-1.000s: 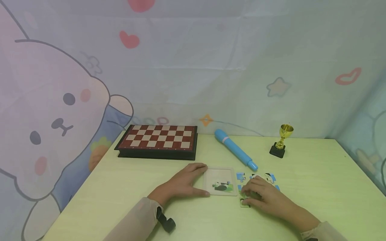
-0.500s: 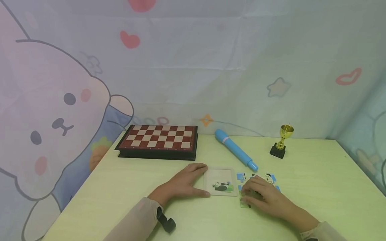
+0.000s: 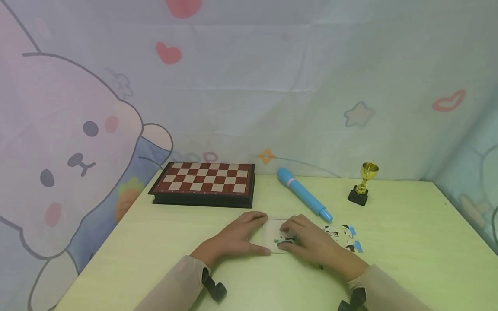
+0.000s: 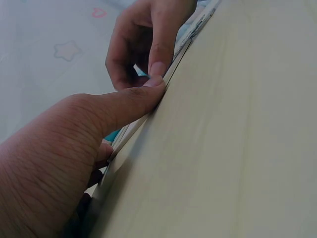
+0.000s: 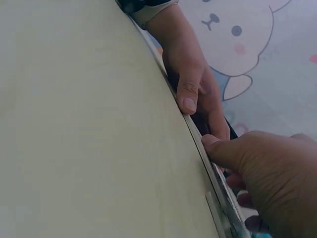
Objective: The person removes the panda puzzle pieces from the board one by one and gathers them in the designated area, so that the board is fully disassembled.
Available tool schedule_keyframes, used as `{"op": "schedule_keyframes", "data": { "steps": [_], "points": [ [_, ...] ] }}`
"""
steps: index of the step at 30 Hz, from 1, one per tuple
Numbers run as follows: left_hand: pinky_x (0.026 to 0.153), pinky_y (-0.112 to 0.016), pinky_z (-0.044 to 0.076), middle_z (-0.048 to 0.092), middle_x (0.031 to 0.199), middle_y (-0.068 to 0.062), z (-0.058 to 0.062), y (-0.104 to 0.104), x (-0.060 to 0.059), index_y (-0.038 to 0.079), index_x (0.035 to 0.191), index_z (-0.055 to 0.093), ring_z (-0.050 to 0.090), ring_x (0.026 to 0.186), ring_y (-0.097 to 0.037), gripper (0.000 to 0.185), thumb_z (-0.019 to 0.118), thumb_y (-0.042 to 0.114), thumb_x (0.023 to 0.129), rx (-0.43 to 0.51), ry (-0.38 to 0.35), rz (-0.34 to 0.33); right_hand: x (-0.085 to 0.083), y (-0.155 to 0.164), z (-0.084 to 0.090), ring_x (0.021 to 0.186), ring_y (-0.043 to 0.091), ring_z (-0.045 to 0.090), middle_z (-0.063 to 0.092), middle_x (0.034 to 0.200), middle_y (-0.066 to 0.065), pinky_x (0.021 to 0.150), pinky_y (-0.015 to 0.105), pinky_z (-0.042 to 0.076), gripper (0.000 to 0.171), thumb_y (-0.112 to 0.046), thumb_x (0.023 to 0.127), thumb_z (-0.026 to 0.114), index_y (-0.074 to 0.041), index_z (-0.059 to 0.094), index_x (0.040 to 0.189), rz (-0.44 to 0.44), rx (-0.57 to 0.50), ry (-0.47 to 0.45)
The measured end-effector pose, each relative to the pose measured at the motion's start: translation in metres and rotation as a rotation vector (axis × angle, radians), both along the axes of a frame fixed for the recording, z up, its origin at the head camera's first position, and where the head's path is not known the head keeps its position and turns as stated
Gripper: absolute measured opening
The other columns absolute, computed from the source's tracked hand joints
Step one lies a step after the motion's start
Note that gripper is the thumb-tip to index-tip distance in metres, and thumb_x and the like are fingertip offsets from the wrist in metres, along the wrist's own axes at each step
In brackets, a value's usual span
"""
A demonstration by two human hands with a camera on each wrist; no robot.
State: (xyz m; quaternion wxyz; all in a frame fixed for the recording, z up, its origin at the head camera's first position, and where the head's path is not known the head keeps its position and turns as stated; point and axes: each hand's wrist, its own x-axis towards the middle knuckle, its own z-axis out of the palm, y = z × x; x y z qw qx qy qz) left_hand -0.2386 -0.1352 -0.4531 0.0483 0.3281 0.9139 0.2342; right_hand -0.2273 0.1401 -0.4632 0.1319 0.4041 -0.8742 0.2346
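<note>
A pale square puzzle tray (image 3: 272, 235) lies on the table. My left hand (image 3: 242, 233) holds its left side, the thumb along the near edge and the fingers at the far corner. Over the right half of the tray, my right hand (image 3: 307, 239) has its thumb and fingers bent down around a small panda puzzle piece (image 3: 288, 238), mostly hidden beneath them. Both wrist views look nearly level along the table, with the left thumb (image 4: 141, 96) on the tray's near edge and the right thumb (image 5: 218, 148) close by.
Loose panda puzzle pieces (image 3: 352, 246) lie right of the tray, some hidden by my right hand. Behind stand a red-and-white chessboard box (image 3: 202, 183) and a small gold trophy cup (image 3: 363, 179). Between them lies a blue toy microphone (image 3: 305, 194). A printed cloth (image 3: 249, 86) hangs behind the table.
My right hand has moved left from the loose pieces to over the tray, uncovering some pieces on the right. My left hand stays in place at the tray.
</note>
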Motion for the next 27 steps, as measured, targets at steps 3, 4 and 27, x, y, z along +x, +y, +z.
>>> {"op": "schedule_keyframes", "data": {
  "steps": [3, 4, 27],
  "points": [
    [0.117, -0.044, 0.032, 0.032, 0.16, 0.005, 0.0001, 0.0005, -0.0006, 0.016, 0.157, 0.037, 0.029, 0.147, -0.018, 0.102, 0.065, 0.076, 0.08, -0.001, 0.006, -0.004, -0.0036, -0.006, 0.0011, 0.095, 0.008, 0.049, 0.06, 0.106, -0.009, 0.082, 0.029, 0.05, 0.036, -0.046, 0.091, 0.073, -0.016, 0.067, 0.111, -0.027, 0.032, -0.012],
    [0.117, -0.044, 0.032, 0.032, 0.16, 0.005, 0.0, 0.0007, -0.0009, 0.016, 0.157, 0.037, 0.029, 0.147, -0.018, 0.102, 0.065, 0.076, 0.08, -0.002, 0.006, -0.004, -0.0038, -0.0068, 0.002, 0.094, 0.008, 0.049, 0.06, 0.105, -0.009, 0.081, 0.029, 0.05, 0.036, -0.046, 0.091, 0.073, -0.016, 0.068, 0.109, -0.031, 0.035, -0.016],
    [0.117, -0.044, 0.031, 0.031, 0.159, 0.008, -0.0019, -0.0014, -0.0008, 0.019, 0.157, 0.037, 0.028, 0.147, -0.016, 0.103, 0.064, 0.079, 0.078, -0.001, -0.002, 0.01, 0.0002, -0.0115, 0.0036, 0.093, 0.01, 0.046, 0.06, 0.107, -0.006, 0.081, 0.03, 0.048, 0.025, -0.031, 0.092, 0.074, -0.014, 0.068, 0.11, -0.035, 0.016, -0.069]
  ]
}}
